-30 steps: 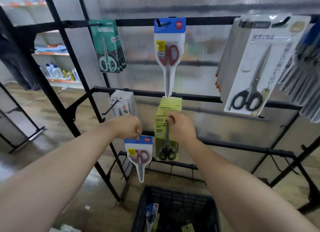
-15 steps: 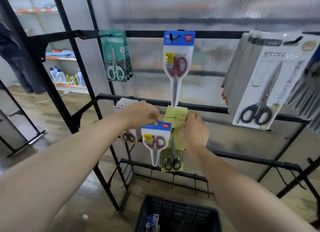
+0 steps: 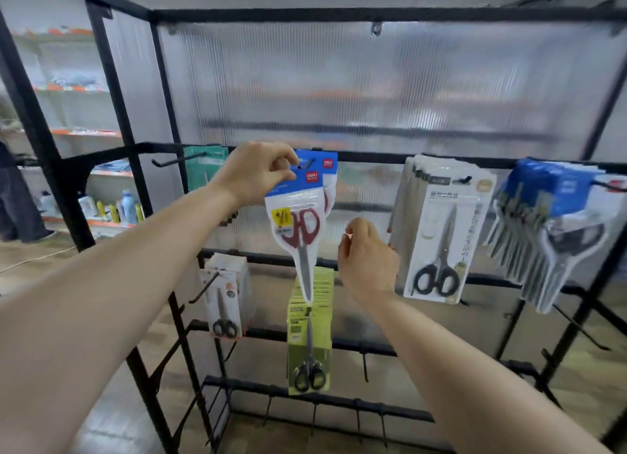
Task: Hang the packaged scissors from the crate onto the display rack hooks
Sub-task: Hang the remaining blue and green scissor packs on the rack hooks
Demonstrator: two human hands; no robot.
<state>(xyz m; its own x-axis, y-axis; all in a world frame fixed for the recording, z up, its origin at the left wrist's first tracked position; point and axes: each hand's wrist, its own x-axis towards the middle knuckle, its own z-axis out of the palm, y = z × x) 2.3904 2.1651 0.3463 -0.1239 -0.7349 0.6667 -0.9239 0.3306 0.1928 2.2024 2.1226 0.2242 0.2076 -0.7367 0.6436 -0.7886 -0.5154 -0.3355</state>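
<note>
"Head camera: what is the left hand (image 3: pixel 252 175) doing?"

"It is raised to the black metal display rack (image 3: pixel 373 14) and pinches the blue top edge of a white plastic pouch of red-handled scissors (image 3: pixel 298 229) between thumb and fingertips. The pouch hangs straight down from that grip, blades pointing at the floor."

"Is the pouch on a hook?"

"Its top edge sits right at a short black hook (image 3: pixel 307 164) on the middle bar. I cannot tell whether the hook passes through the hang hole. A second blue-topped pouch of the same kind (image 3: pixel 328 168) hangs just behind it."

"And the right hand (image 3: pixel 368 263)?"

"Lower, just right of the pouch and apart from it. Its fingers are loosely curled, thumb near the forefinger, and it holds nothing."

"What else hangs there?"

"Directly under the pouch tip, a stack of yellow-green cards with black-handled scissors (image 3: pixel 308 335). To their left, small white cards with dark-handled scissors (image 3: pixel 225 301). On the middle bar, teal cards (image 3: pixel 207 163) show behind the left forearm, tall white cards with black-handled scissors (image 3: pixel 441 233) hang to the right, and blue-headed clear packs (image 3: pixel 556 195) beyond them, blurred."
</note>
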